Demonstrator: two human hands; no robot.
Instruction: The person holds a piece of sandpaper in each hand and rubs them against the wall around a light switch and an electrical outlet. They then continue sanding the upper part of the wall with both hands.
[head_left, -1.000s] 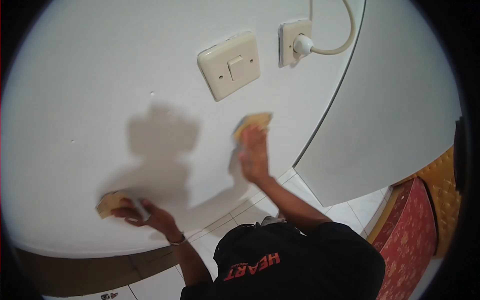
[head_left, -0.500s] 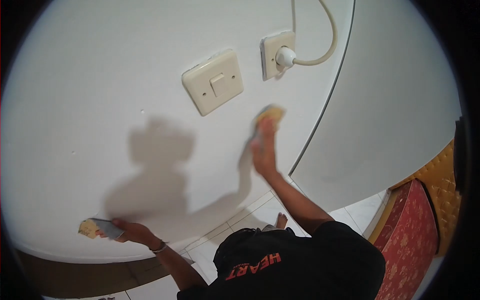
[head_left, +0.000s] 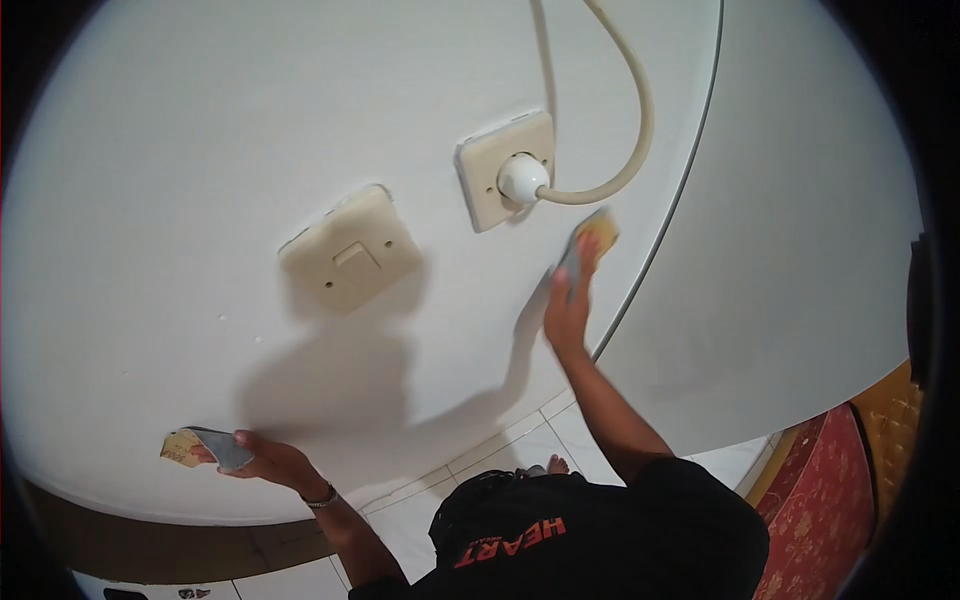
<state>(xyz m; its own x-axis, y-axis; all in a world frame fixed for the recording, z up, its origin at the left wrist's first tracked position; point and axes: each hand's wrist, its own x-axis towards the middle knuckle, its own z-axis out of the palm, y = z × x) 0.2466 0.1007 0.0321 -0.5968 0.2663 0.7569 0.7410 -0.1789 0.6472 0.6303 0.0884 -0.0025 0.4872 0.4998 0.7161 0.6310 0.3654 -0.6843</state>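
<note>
My left hand (head_left: 272, 462), with a bracelet at the wrist, grips a folded piece of sandpaper (head_left: 226, 449) at the lower left, near the wall. One face of that piece is grey and the other tan with print. Lower right of the socket, my right hand (head_left: 568, 305) has its fingers over another sandpaper piece (head_left: 597, 236) held to the white wall (head_left: 150, 230). A cream light switch (head_left: 352, 250) is on the wall between my hands. Above my right hand is a wall socket (head_left: 482, 165) with a white plug (head_left: 522, 179) in it.
The plug's cable (head_left: 645, 120) loops to the right and upward. A pale panel (head_left: 790, 240) with a dark edge stands to the right of the wall. Red patterned furniture (head_left: 815, 510) lies at the lower right, over white floor tiles (head_left: 515, 445).
My right hand has moved its sandpaper rightward relative to the socket, from below it to its lower right. The view has shifted, so switch and socket appear lower and farther left.
</note>
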